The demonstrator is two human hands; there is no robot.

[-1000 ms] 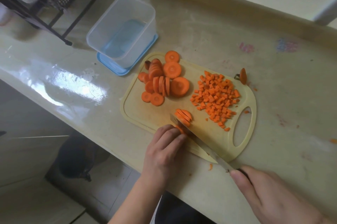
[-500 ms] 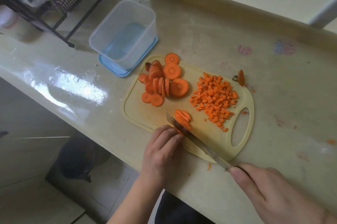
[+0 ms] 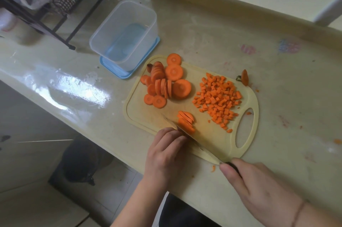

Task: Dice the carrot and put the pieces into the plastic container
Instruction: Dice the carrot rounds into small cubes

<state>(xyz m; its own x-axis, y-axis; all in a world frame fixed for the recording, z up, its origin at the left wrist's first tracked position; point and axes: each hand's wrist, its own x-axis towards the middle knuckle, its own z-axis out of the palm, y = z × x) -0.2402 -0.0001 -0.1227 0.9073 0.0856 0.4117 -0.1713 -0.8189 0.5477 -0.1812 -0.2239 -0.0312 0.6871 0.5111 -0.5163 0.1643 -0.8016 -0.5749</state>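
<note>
A pale yellow cutting board lies on the counter. On its far left sits a heap of round carrot slices; on the right a pile of diced carrot. Near the front edge a small stack of slices is cut into strips. My right hand grips the knife handle, and the knife blade crosses that stack. My left hand has curled fingertips against the near side of the stack, beside the blade. A clear plastic container stands empty on its blue lid behind the board.
A carrot end lies at the board's far right corner, and small carrot scraps dot the counter at the right. A black wire rack with bags stands at the far left. The counter's front edge runs just below the board.
The knife blade has moved a little across the slice stack, and my left hand stays pressed against it. Everything else on the board is where it was.
</note>
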